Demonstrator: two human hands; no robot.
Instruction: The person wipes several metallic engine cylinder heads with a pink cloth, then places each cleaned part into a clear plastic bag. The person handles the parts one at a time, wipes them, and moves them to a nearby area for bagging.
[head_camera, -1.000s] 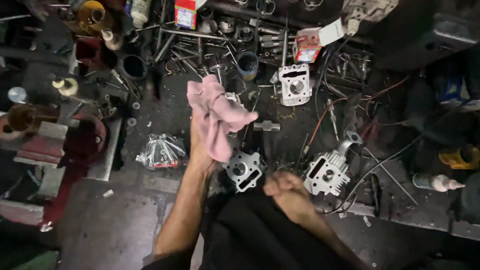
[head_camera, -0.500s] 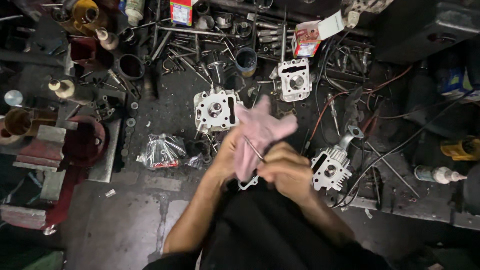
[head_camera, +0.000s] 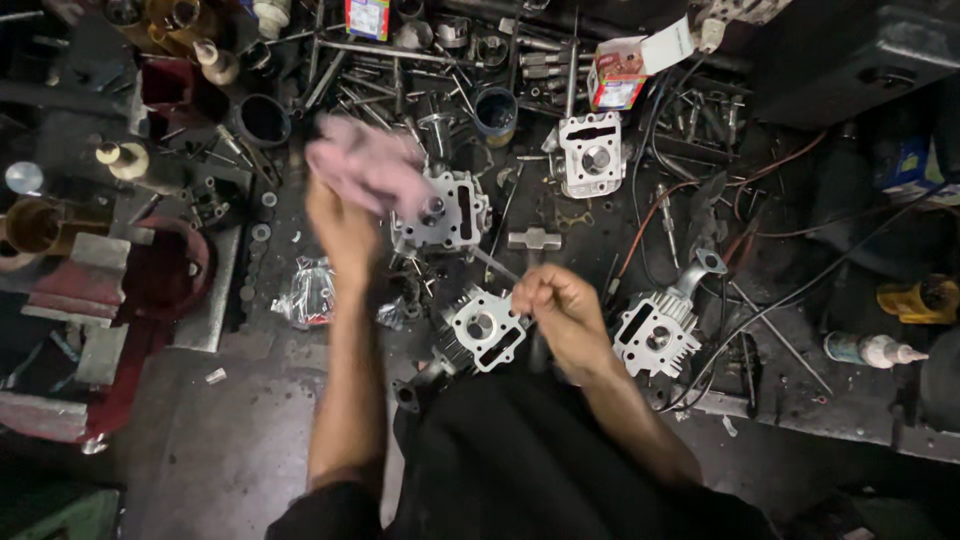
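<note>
Up top, left hand (head_camera: 340, 225) grip bunches soft pink rag (head_camera: 362, 170); right hand (head_camera: 560, 310) pinches thin metal rod (head_camera: 497, 266).

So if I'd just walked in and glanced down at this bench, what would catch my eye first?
Probably the pink rag, blurred, in the left hand above the middle of the bench. Next, the pale metal engine heads: one beside the rag, one by the right hand at centre, another to its right. Around them lies a dark clutter of tools and a red vise at left.
</note>
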